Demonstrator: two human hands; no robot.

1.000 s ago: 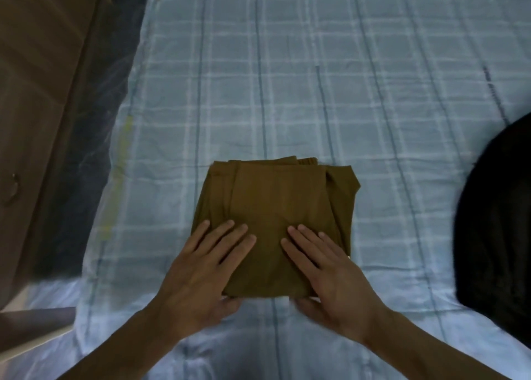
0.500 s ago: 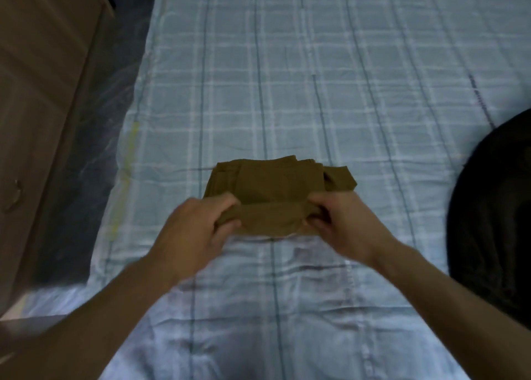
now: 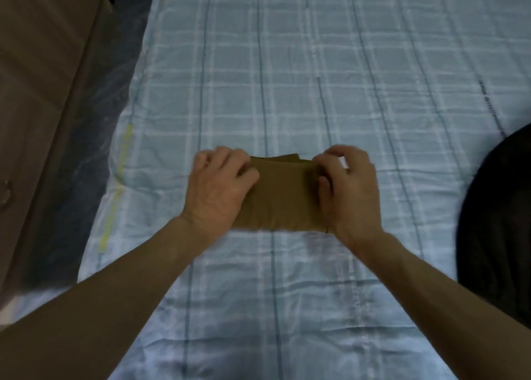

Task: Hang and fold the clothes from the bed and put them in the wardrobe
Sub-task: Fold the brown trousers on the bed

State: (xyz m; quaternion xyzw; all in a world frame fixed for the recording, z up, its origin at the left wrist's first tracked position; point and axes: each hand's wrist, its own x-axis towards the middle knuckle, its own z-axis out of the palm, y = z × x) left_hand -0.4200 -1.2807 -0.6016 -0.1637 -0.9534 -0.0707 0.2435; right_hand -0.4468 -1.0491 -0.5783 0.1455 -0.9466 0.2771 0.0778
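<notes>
Two hands: left hand [image 3: 221, 187] and right hand [image 3: 347, 187], fingers curled, each clamped on one end of the garment near its far edge.
Garment [image 3: 283, 196]: brown, folded into a compact block, lying on the bed, front middle; both ends covered by the hands, lower layers hidden.
Sheet [image 3: 287, 78]: pale blue check, wrinkled, covering the bed.
Black cloth [image 3: 500, 221]: on the bed at right, apart from the garment; cut off by the frame, shape unclear.
Yellow strip [image 3: 117, 190]: along the bed's left edge; too blurred to read.
Plastic wrap [image 3: 94, 138]: on the bed's left side.
Cabinet [image 3: 37, 78]: brown wood, beside the bed, left; handle [image 3: 5, 191] cut off at the frame edge.
</notes>
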